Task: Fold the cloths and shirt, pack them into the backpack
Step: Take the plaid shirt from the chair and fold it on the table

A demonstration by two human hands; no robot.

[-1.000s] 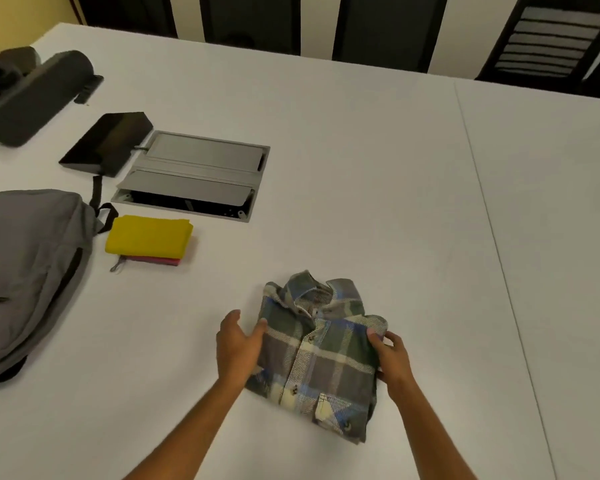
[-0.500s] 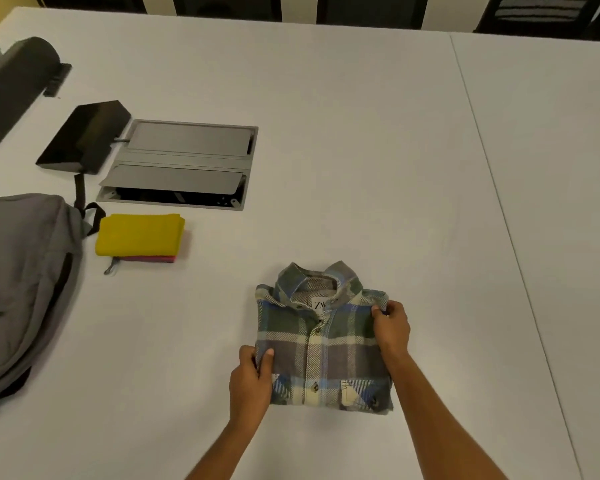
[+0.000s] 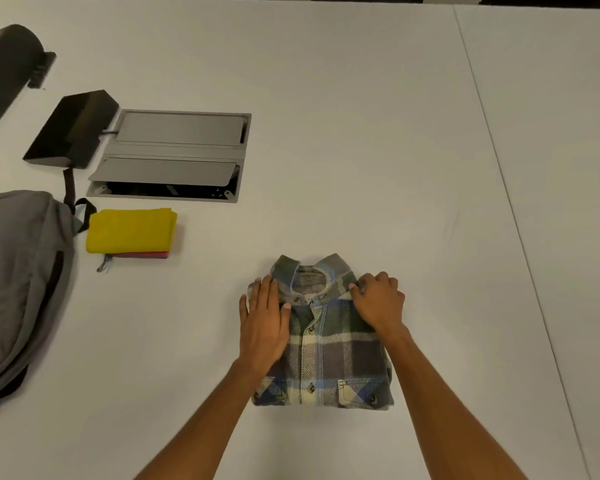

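I see the folded shirt (image 3: 329,344) flat on the worktop (image 3: 361,133). My left hand (image 3: 264,320) lies flat on its left half, fingers straight; my right hand (image 3: 378,299) pinches its collar shoulder. Left of the shirt: stacked cloths (image 3: 130,232), then the backpack (image 3: 18,285), contents unseen.

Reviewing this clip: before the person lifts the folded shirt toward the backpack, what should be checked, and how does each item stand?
1. Plaid shirt folded into a compact rectangle: ok.
2. Left hand flat on the shirt's left side: ok.
3. Right hand has a hold: fingers curled at the collar, ok.
4. Yellow cloth folded, stacked on a pink cloth: ok.
5. Backpack open to receive: cannot tell.
6. Table path to the backpack free: ok.
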